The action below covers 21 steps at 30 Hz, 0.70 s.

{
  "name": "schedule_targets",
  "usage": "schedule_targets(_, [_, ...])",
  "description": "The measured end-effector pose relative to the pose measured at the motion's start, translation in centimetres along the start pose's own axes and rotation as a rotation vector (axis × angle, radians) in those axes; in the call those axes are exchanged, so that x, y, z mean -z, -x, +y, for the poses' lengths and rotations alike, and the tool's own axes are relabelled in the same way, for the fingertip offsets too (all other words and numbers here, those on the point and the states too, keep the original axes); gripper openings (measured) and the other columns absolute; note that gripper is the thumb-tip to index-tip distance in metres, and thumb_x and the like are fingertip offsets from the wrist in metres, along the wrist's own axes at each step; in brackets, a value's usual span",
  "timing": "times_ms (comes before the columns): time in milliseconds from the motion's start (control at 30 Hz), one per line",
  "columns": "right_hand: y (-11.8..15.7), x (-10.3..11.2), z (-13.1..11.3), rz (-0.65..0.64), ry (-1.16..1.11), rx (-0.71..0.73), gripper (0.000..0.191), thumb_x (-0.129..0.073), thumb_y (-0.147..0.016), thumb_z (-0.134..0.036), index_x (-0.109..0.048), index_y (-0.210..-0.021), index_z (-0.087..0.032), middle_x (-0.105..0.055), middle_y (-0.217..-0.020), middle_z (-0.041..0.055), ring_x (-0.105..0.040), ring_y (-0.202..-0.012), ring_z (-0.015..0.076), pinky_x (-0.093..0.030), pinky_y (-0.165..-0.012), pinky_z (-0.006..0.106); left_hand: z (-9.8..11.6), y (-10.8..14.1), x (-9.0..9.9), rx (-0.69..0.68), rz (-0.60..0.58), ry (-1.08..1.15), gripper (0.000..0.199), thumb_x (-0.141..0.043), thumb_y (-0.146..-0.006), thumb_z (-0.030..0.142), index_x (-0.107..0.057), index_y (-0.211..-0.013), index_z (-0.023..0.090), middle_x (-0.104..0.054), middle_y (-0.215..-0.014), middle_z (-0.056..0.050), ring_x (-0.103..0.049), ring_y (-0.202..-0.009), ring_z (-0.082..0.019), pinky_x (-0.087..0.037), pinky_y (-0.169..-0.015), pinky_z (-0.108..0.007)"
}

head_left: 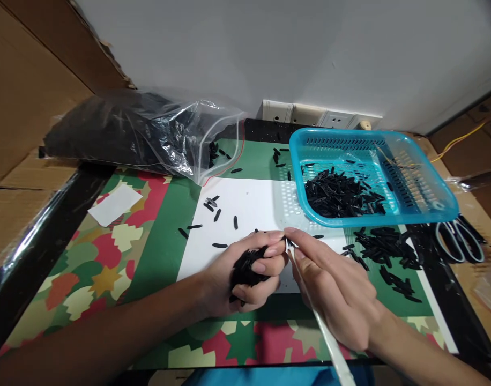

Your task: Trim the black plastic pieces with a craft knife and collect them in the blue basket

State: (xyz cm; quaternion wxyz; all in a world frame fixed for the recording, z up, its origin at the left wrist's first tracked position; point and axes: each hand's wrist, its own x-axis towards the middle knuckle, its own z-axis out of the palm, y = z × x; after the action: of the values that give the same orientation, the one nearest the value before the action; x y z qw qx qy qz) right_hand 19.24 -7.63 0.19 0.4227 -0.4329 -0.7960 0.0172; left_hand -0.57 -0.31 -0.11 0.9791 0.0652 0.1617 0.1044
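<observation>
Left hand (265, 266): fingers curled closed around a clump of black slivers (245, 271) that fills the palm, its thumb and index finger pinched together at the tip. Right hand (336, 284): fingers bent and closed on a long pale strip (326, 335), which slants from the fingertips down toward the lower edge of my view; I cannot tell its kind. The tips of both hands meet over a white sheet (257, 198), with a small dark bit (288, 244) between them, too small for me to identify. Loose slivers (235, 222): several, scattered on the white sheet and the green beside it. Blue basket (318, 219), beyond the right hand: one heap of slivers (340, 195) in the larger compartment, thin sticks (410, 174) in the one on the right. Second heap (390, 246): on the green, just in front of the basket. Scissors (462, 244): one pair, right of that heap, handles showing. Clear zip bag (149, 134), far left: bulging with dark contents, more slivers near its mouth. White card (115, 205): one, lying on patterned paper (109, 279). I list also wall sockets (307, 114), in a row behind the basket.
</observation>
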Motion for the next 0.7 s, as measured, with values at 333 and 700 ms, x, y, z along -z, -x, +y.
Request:
schedule_targets(333, [0.1, -0.4, 1.3, 0.081, 0.099, -0.067, 0.018, -0.065, -0.1, -0.008, -0.072, -0.112, -0.02, -0.084, -0.121, 0.0103, -0.087, -0.094, 0.0264, -0.072, -0.082, 0.026, -0.3, 0.0, 0.0, 0.032, -0.052, -0.083, 0.037, -0.066, -0.099, 0.042, -0.053, -0.073, 0.02, -0.046, -0.055, 0.008, -0.03, -0.029, -0.007, -0.024, -0.026, -0.016])
schedule_targets(700, [-0.9, 0.6, 2.1, -0.164, 0.252, 0.124, 0.023, -0.052, -0.107, -0.008, -0.075, -0.105, -0.008, -0.078, -0.079, 0.0099, -0.068, -0.063, 0.0184, -0.05, -0.057, 0.031, 0.5, 0.6, -0.1, 0.024, -0.103, -0.208, 0.042, -0.069, -0.097, 0.048, -0.05, -0.069, 0.022, -0.039, -0.049, 0.008, -0.026, -0.029, -0.008, -0.015, -0.024, -0.019])
